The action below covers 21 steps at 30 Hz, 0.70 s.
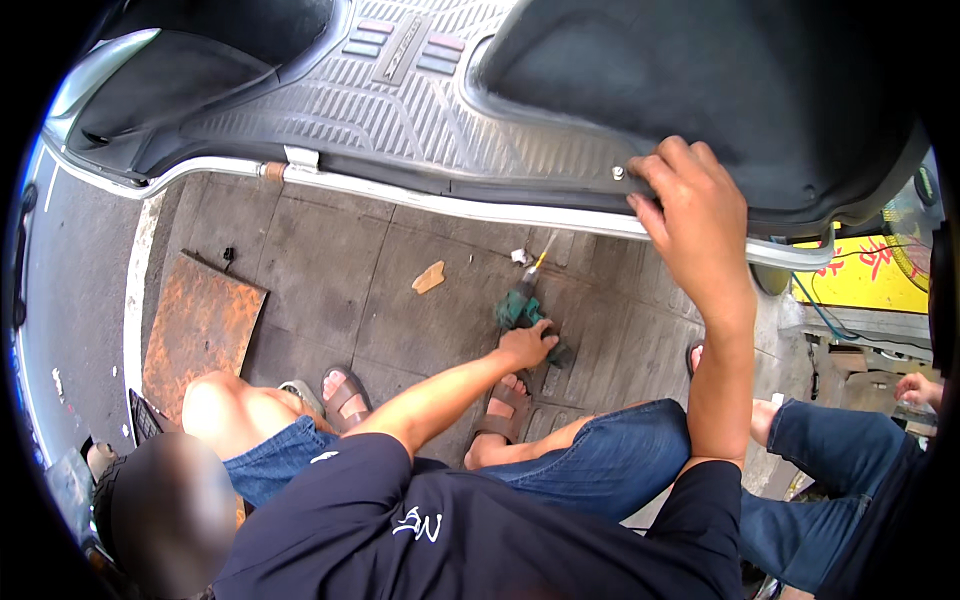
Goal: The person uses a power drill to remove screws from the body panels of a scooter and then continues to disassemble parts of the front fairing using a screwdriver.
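My left hand (526,346) is low over the pavement with its fingers wrapped round a green cordless drill (517,309). The drill's long bit (541,258) points up toward the underside of a scooter's footboard (400,150). My right hand (700,200) rests at the footboard's near edge, fingers curled and thumb close to the silver side trim (450,205). A small silver screw (618,173) shows in the grey footboard just left of these fingertips. Whatever lies under the fingertips is hidden.
A rusty metal plate (205,320) lies at left near a white road line (140,270). A brown scrap (428,277) and crumpled white bit (521,257) are on the pavement. Another person in jeans (830,440) sits at right, near a fan (905,235). A person's head is at lower left.
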Tool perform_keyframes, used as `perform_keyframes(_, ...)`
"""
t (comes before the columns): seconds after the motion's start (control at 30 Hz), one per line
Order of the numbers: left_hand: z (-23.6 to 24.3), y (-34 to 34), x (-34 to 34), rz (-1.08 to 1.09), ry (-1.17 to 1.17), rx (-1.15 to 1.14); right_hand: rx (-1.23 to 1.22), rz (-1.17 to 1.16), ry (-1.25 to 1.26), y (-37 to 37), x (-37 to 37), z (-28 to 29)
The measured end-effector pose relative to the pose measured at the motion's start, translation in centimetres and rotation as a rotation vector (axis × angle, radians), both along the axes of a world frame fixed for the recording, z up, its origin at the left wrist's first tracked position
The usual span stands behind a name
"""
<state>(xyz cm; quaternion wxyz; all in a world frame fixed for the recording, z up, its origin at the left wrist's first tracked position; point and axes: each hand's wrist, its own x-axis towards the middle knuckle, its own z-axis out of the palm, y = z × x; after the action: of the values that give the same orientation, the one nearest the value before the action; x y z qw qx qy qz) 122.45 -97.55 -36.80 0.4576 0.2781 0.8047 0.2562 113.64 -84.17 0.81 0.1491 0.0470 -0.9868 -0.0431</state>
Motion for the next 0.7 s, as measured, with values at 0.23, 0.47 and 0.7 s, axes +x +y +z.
perform_keyframes(0.23, 2.2, -5.6, -6.3, 0.151, 0.415, 0.274, 0.021, -0.01, -0.02, 0.1, 0.1, -0.6)
perform_keyframes(0.47, -1.1, -2.9, -1.8, 0.992, -0.699, -0.015, 0.005, -0.07, -0.06, -0.3, 0.0, 0.4)
perform_keyframes(0.7, -0.9, 0.5, -2.3, 1.091, -0.407, -0.272, -0.02, -0.08, -0.117, -0.7, -0.3, 0.2)
